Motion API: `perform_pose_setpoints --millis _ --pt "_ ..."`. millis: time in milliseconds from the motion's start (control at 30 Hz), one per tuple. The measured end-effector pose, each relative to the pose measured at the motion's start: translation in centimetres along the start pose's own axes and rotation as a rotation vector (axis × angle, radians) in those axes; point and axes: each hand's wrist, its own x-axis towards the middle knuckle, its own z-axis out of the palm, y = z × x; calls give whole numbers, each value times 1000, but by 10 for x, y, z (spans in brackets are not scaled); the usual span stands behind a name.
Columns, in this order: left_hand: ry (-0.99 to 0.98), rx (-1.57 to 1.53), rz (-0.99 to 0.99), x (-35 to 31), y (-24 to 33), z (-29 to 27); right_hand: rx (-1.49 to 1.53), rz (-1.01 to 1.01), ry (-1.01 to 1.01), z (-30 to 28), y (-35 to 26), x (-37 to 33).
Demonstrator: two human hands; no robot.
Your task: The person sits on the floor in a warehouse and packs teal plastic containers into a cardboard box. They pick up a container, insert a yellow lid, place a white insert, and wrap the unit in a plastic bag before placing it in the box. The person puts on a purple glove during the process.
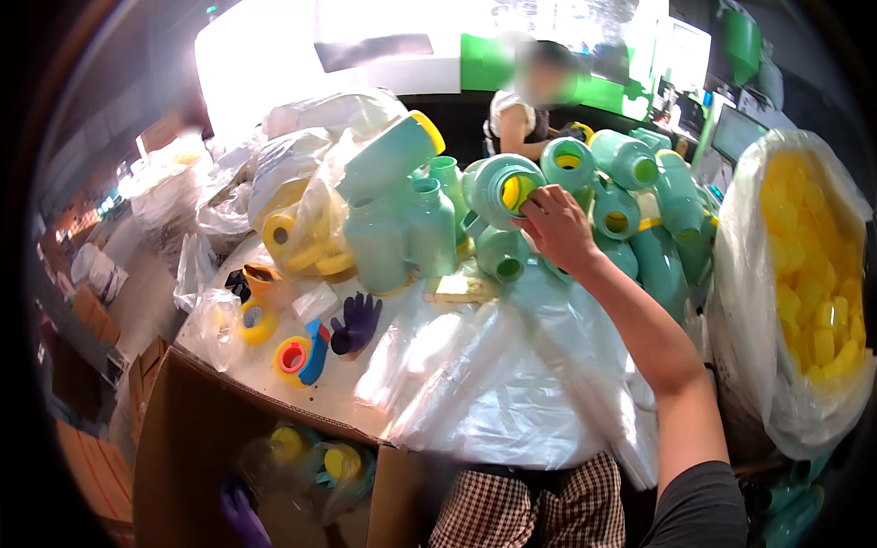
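Note:
My right hand (559, 226) reaches across the table, its fingers pinched on the open mouth rim of a pale green plastic jar (486, 190). Yellow shows inside that opening. Around it lies a heap of similar green jars, among them one below with a round mouth (501, 254) and one to the right (614, 208). To the left, more green jars stand upright, such as this one (427, 228). Beneath my forearm a stack of clear plastic bags (530, 384) lies flat. My left hand does not appear.
At right stands a big clear sack of yellow lids (808, 274). A purple glove (356, 324), a blue tape dispenser (313, 354) and yellow tape rolls (259, 323) lie on the left. A cardboard box (379, 493) holds bagged jars below. Another person (521, 123) works opposite.

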Motion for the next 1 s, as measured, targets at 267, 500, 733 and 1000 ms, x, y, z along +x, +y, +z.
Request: perform_pose_setpoints --millis 267,500,733,1000 --pt "-893 -253 517 -119 220 245 1060 -23 68 -251 -132 -81" --pt "-1482 -395 226 -230 232 359 602 931 -195 -415 -212 -270" --pt "-1639 -449 -65 -212 183 437 -702 1534 -922 -637 -190 -456" --pt "-1642 -53 26 -223 224 391 -736 1613 -805 -635 -187 -439"
